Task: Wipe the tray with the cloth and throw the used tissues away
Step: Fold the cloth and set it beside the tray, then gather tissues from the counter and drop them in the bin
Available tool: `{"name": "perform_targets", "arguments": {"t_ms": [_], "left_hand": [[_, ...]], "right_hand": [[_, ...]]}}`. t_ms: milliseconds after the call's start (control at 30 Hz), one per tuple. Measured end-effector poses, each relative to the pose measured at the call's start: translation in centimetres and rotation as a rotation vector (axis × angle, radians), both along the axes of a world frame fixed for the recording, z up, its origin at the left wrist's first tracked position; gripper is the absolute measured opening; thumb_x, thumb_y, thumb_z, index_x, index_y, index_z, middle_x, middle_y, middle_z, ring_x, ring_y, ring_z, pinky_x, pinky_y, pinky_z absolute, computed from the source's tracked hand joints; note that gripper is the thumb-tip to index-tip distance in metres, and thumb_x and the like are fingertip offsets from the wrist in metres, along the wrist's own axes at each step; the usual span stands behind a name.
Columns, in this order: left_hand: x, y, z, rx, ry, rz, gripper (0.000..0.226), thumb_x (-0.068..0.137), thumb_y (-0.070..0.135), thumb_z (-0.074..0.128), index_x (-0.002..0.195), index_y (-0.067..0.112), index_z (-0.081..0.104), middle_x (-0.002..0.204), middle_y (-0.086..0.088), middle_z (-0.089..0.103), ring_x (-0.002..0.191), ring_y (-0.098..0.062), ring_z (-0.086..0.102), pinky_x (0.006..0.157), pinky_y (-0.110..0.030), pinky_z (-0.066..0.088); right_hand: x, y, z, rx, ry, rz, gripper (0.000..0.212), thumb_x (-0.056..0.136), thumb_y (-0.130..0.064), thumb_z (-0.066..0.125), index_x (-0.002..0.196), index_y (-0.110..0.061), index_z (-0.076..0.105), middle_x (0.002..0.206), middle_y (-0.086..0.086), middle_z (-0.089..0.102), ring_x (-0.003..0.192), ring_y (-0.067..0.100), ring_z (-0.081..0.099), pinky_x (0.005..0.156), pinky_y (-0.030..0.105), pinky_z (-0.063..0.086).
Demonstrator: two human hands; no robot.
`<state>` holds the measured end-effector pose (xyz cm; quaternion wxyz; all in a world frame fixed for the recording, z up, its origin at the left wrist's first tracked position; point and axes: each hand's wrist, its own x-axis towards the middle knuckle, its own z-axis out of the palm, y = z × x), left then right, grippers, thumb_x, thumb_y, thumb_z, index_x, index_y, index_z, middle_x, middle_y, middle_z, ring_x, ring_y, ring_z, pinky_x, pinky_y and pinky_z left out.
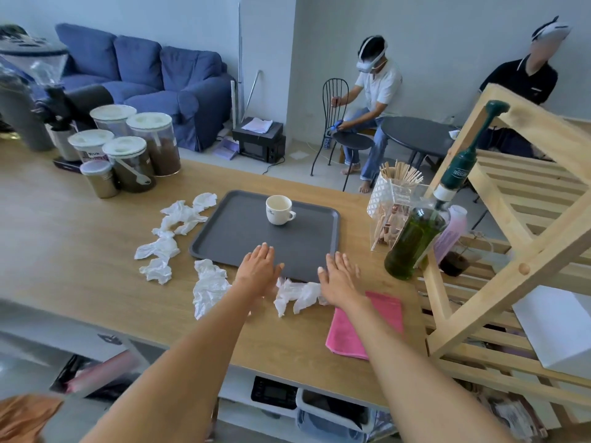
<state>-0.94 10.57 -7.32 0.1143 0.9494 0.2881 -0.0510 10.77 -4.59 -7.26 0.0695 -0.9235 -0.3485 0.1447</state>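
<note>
A dark grey tray [243, 231] lies on the wooden table with a white cup [279, 210] standing on its far part. Crumpled white tissues lie around it: several to its left [179, 215], one at its near left corner [209, 287], one by its near edge [295, 294]. A pink cloth [380, 318] lies flat on the table near the front right. My left hand [259, 266] hovers flat over the tray's near edge, fingers apart, holding nothing. My right hand [337, 276] is flat at the tray's near right corner, also holding nothing.
A green bottle [412, 244] and a clear holder of wooden sticks [395, 203] stand right of the tray. A wooden rack [511, 219] fills the right side. Several lidded jars [131, 155] stand at the back left. Two seated people are beyond the table.
</note>
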Motion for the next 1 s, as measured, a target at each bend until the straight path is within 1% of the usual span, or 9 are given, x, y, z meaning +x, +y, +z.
{"name": "perform_targets", "arguments": {"t_ms": [167, 267, 367, 467, 600, 700, 800, 900, 1000], "left_hand": [[-3.5, 4.6, -0.9, -0.005, 0.096, 0.063, 0.06, 0.103, 0.04, 0.023, 0.151, 0.006, 0.011, 0.161, -0.013, 0.006, 0.15, -0.028, 0.005, 0.122, -0.04, 0.01], [-4.4, 6.6, -1.5, -0.026, 0.144, 0.052, 0.057, 0.103, 0.037, 0.022, 0.15, 0.006, 0.014, 0.16, -0.013, 0.01, 0.149, -0.027, 0.007, 0.122, -0.041, 0.01], [-4.6, 8.0, -2.1, 0.009, 0.226, -0.019, 0.053, 0.103, 0.034, 0.021, 0.149, 0.008, 0.021, 0.158, -0.011, 0.02, 0.148, -0.026, 0.015, 0.122, -0.044, 0.014], [-4.6, 9.0, -2.9, 0.064, 0.274, -0.107, 0.05, 0.103, 0.027, 0.024, 0.15, 0.009, 0.021, 0.159, -0.01, 0.017, 0.149, -0.026, 0.013, 0.12, -0.047, 0.015], [-4.5, 9.9, -3.8, 0.145, 0.295, -0.193, 0.049, 0.102, 0.022, 0.03, 0.149, 0.01, 0.021, 0.16, -0.012, 0.013, 0.149, -0.027, 0.012, 0.118, -0.048, 0.021], [-4.2, 10.4, -3.8, 0.194, 0.313, -0.263, 0.049, 0.102, 0.019, 0.033, 0.149, 0.015, 0.023, 0.16, -0.009, 0.011, 0.149, -0.027, 0.007, 0.117, -0.049, 0.022], [-3.6, 11.2, -4.2, 0.169, 0.31, -0.28, 0.049, 0.102, 0.017, 0.032, 0.15, 0.015, 0.02, 0.161, -0.01, 0.008, 0.149, -0.028, 0.006, 0.118, -0.049, 0.021], [-3.0, 12.0, -4.6, 0.128, 0.282, -0.266, 0.05, 0.103, 0.021, 0.03, 0.151, 0.014, 0.017, 0.161, -0.011, 0.007, 0.149, -0.03, 0.007, 0.12, -0.049, 0.022], [-2.3, 12.7, -4.7, 0.109, 0.268, -0.276, 0.051, 0.103, 0.021, 0.029, 0.151, 0.015, 0.014, 0.161, -0.01, 0.005, 0.149, -0.03, 0.006, 0.119, -0.048, 0.024]], "right_hand": [[-2.3, 3.7, -0.1, -0.04, 0.055, 0.066, 0.055, 0.102, -0.038, 0.016, 0.152, -0.017, 0.007, 0.162, 0.005, -0.001, 0.15, 0.02, -0.004, 0.121, 0.043, 0.0], [-3.8, 5.5, -0.3, -0.067, 0.11, 0.102, 0.052, 0.103, -0.034, 0.017, 0.151, -0.015, 0.016, 0.162, 0.007, 0.006, 0.149, 0.023, 0.004, 0.121, 0.044, 0.004], [-4.7, 6.7, -0.7, -0.113, 0.13, 0.108, 0.051, 0.103, -0.032, 0.016, 0.15, -0.013, 0.02, 0.161, 0.009, 0.011, 0.149, 0.023, 0.007, 0.121, 0.045, 0.005], [-4.9, 7.2, -1.2, -0.125, 0.125, 0.085, 0.05, 0.103, -0.03, 0.017, 0.149, -0.013, 0.022, 0.161, 0.01, 0.013, 0.148, 0.023, 0.013, 0.121, 0.046, 0.007], [-4.8, 7.7, -1.3, -0.123, 0.088, 0.056, 0.049, 0.103, -0.03, 0.017, 0.149, -0.014, 0.025, 0.16, 0.01, 0.016, 0.147, 0.023, 0.019, 0.12, 0.046, 0.01], [-4.5, 8.2, -1.7, -0.127, 0.075, 0.029, 0.05, 0.103, -0.031, 0.017, 0.15, -0.014, 0.022, 0.16, 0.009, 0.014, 0.147, 0.022, 0.017, 0.12, 0.045, 0.011], [-4.0, 8.7, -2.0, -0.121, 0.078, 0.001, 0.051, 0.103, -0.032, 0.019, 0.151, -0.014, 0.019, 0.161, 0.009, 0.012, 0.148, 0.023, 0.015, 0.12, 0.044, 0.013], [-3.5, 9.2, -1.9, -0.113, 0.068, -0.029, 0.051, 0.103, -0.033, 0.021, 0.15, -0.013, 0.023, 0.16, 0.01, 0.015, 0.147, 0.025, 0.019, 0.12, 0.042, 0.019], [-3.0, 9.8, -1.9, -0.097, 0.062, -0.057, 0.05, 0.103, -0.034, 0.025, 0.148, -0.012, 0.028, 0.159, 0.01, 0.019, 0.145, 0.026, 0.024, 0.116, 0.04, 0.027]]}}
